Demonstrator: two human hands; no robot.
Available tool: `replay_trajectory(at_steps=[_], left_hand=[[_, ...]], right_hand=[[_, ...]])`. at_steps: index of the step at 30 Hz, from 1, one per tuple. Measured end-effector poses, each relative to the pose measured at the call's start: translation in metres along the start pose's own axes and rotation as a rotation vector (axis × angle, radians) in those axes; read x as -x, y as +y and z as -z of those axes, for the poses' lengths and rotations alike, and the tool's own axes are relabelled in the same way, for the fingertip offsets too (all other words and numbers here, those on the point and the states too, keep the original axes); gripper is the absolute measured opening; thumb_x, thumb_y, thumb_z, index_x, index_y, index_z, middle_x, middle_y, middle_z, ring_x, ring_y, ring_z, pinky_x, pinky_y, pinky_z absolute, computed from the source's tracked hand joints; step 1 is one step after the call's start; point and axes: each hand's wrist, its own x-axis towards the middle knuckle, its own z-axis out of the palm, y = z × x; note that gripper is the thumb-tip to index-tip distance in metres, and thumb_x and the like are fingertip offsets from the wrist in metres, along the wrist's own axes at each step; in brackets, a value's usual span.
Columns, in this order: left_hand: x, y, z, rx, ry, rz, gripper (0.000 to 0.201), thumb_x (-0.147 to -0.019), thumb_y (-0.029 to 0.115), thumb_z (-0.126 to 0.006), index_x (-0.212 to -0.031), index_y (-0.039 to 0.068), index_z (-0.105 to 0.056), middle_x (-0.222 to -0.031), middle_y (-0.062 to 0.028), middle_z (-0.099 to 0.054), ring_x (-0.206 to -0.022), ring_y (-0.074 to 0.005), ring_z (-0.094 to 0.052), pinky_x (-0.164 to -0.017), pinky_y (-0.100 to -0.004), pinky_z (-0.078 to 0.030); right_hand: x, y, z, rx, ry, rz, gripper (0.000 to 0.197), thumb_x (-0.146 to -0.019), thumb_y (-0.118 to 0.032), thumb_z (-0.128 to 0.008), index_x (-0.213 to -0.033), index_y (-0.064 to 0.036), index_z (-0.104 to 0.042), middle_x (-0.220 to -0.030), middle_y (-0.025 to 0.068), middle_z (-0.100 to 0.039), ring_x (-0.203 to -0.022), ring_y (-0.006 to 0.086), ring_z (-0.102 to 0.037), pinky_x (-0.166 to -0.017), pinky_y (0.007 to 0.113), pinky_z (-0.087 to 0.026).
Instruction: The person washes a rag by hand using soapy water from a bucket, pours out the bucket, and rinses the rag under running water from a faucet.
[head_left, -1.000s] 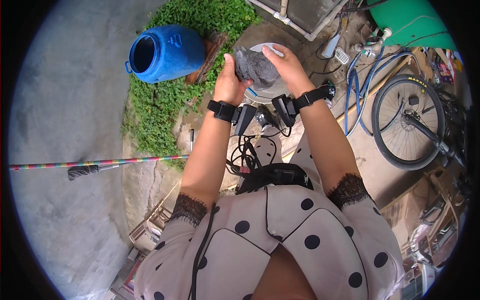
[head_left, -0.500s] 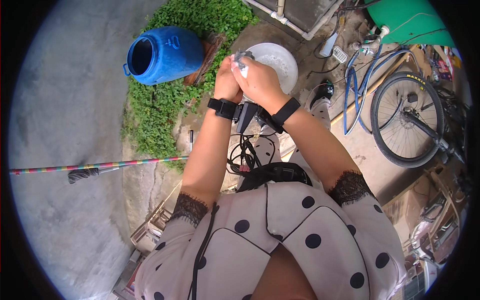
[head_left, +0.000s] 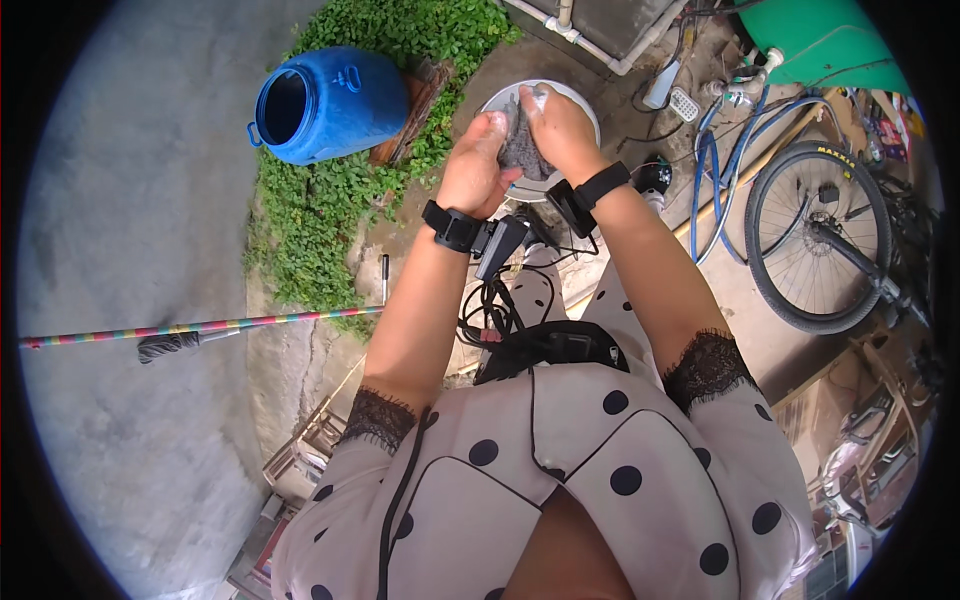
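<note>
Item: grey cloth (head_left: 522,152), one, bunched and dark. Location: between our two hands, above the white basin (head_left: 537,189). We cannot tell whether its lower folds touch the basin.

Grip, left: left hand (head_left: 470,177), clamped on the cloth's left side, thumb uppermost; the wrist lies outside the basin's near rim.

Grip, right: right hand (head_left: 564,136), clamped on the cloth's right side, fingers curled over it, mostly above the basin.

Condition: white patches, apparently foam (head_left: 541,98), on the fingers. We judge the cloth wet and liable to slip.

Handling notes: we do best to pinch a full fold in each hand, not a thin edge, and to rub fold against fold with even pressure. We should turn the cloth so that each face gets its share, and hold it well inside the rim so that drips land in the basin.

Accessories: wrist-mounted boxes, left (head_left: 502,247) and right (head_left: 570,208), with black cables (head_left: 492,308) below. We advise holding these clear of anything wet.
</note>
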Motion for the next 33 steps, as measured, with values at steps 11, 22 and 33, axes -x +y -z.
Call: replay_trajectory(at_steps=[11, 22, 33], left_hand=[[0.005, 0.018, 0.038, -0.165, 0.083, -0.122, 0.027, -0.091, 0.016, -0.048, -0.114, 0.003, -0.046, -0.106, -0.0082, -0.057, -0.096, -0.0204, -0.057, -0.075, -0.036, -0.053], [-0.006, 0.001, 0.023, -0.065, 0.033, -0.205, 0.026, -0.094, 0.015, -0.037, -0.114, 0.001, -0.043, -0.114, -0.0124, -0.052, -0.104, -0.0232, -0.051, -0.096, -0.0447, -0.036], [0.004, 0.024, 0.054, 0.068, 0.119, -0.141, 0.02, -0.095, 0.018, -0.036, -0.107, 0.006, -0.045, -0.11, -0.0123, -0.055, -0.102, -0.0291, -0.055, -0.086, -0.0528, -0.044]], right_hand=[[-0.006, 0.022, 0.057, -1.255, -0.419, -0.221, 0.036, -0.09, -0.036, -0.05, -0.111, -0.0076, -0.055, -0.106, 0.0041, -0.057, -0.094, 0.0138, -0.053, -0.083, 0.027, -0.04], [0.034, -0.015, -0.017, -0.651, -0.089, -0.274, 0.046, -0.081, -0.029, -0.063, -0.112, 0.0023, -0.05, -0.107, 0.0189, -0.058, -0.094, 0.0264, -0.058, -0.08, 0.034, -0.046], [0.013, 0.032, 0.012, -1.189, -0.11, -0.621, 0.026, -0.09, -0.025, -0.05, -0.101, -0.0017, -0.055, -0.094, 0.003, -0.058, -0.078, 0.0122, -0.053, -0.065, 0.03, -0.045]])
